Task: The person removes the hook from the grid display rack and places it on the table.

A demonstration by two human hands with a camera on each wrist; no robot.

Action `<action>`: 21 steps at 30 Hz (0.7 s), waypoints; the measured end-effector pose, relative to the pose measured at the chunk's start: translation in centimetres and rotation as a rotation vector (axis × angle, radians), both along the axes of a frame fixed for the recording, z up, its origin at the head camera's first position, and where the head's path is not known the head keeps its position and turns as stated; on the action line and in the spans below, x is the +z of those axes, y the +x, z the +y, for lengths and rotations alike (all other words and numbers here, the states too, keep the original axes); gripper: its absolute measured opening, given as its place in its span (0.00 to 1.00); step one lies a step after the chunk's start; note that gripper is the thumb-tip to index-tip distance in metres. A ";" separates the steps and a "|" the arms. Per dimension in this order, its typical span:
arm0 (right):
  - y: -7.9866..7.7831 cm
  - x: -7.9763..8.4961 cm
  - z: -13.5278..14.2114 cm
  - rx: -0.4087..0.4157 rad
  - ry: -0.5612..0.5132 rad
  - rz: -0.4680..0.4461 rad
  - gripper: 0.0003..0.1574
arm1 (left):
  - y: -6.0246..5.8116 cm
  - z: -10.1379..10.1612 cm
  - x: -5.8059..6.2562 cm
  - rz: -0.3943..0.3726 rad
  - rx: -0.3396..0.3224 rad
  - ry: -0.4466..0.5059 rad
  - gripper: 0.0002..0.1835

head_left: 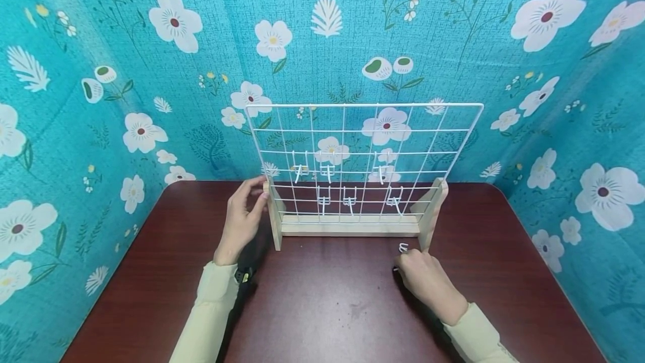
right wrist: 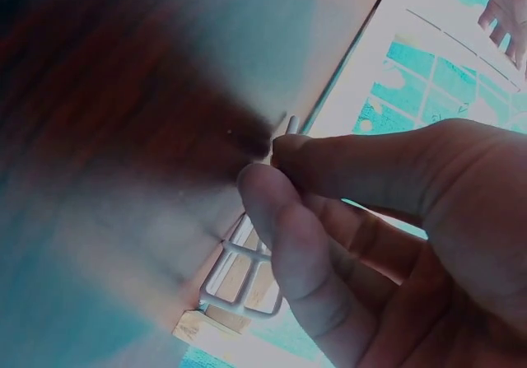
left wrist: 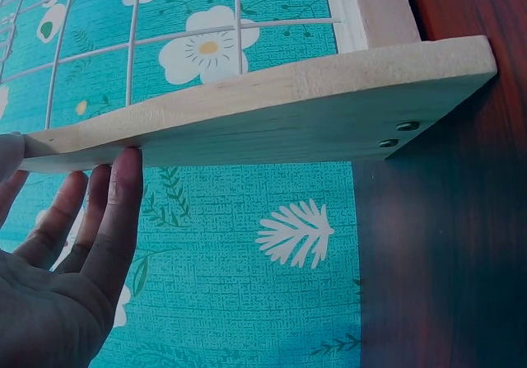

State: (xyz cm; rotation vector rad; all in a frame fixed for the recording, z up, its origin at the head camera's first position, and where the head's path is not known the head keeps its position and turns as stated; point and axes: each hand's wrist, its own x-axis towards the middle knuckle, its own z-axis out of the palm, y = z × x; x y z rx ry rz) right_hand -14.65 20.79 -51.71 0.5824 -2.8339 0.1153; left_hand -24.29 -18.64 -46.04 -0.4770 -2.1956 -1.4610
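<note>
A white wire grid rack (head_left: 363, 130) stands upright on a wooden base with two wooden side panels. My left hand (head_left: 242, 220) holds the upper end of the left side panel (left wrist: 272, 109); in the left wrist view its fingertips (left wrist: 126, 170) touch the panel's outer face. Low in front of the right panel (head_left: 433, 214), my right hand (head_left: 428, 276) pinches a white wire hook (right wrist: 239, 281) between thumb and fingers. Part of that hook is hidden by the fingers. Several similar hooks (head_left: 349, 200) hang on the grid's lower and middle wires.
The rack stands toward the back of a dark red-brown table (head_left: 322, 296). A teal floral cloth (head_left: 211, 60) hangs behind and along both sides. A dark device (head_left: 245, 275) sits at the left wrist.
</note>
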 end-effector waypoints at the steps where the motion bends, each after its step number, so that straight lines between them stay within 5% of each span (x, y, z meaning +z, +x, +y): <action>1: 0.0 0.0 0.0 0.000 -0.003 0.003 0.21 | 0.0 0.0 0.0 0.000 -0.003 0.002 0.17; 11: 0.2 0.3 0.0 0.000 0.001 0.008 0.21 | -0.1 -0.1 0.0 0.011 -0.014 -0.003 0.17; 21: 0.7 2.7 -0.4 0.057 -0.084 0.119 0.14 | 0.6 0.5 0.9 -0.004 0.020 -0.015 0.17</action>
